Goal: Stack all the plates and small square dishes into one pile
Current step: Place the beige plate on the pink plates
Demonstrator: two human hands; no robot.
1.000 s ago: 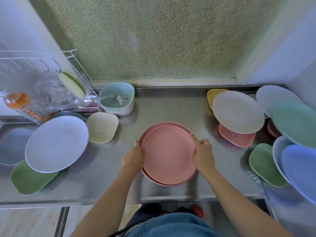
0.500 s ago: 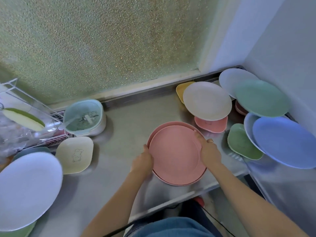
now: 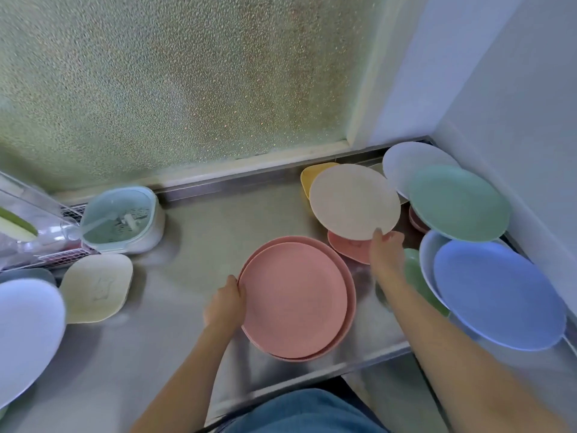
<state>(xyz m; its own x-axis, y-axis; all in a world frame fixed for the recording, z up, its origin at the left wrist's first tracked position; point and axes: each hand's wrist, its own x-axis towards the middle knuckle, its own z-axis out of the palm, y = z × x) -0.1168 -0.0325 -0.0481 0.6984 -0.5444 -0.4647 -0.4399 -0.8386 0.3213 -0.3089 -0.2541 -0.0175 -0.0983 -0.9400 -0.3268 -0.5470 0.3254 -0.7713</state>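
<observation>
Leftmost, cream square dish (image 3: 96, 287) bearing a faint drawn figure, no legible writing. Centre, two stacked pink plates (image 3: 296, 298) on steel counter (image 3: 193, 257), left hand (image 3: 225, 309) gripping their rim. Rightward, right hand (image 3: 385, 253) apparently pinching beige plate (image 3: 354, 201), blurred.

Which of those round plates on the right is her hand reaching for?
The cream plate; the right hand touches its near edge, unlike the green and blue ones.
</observation>
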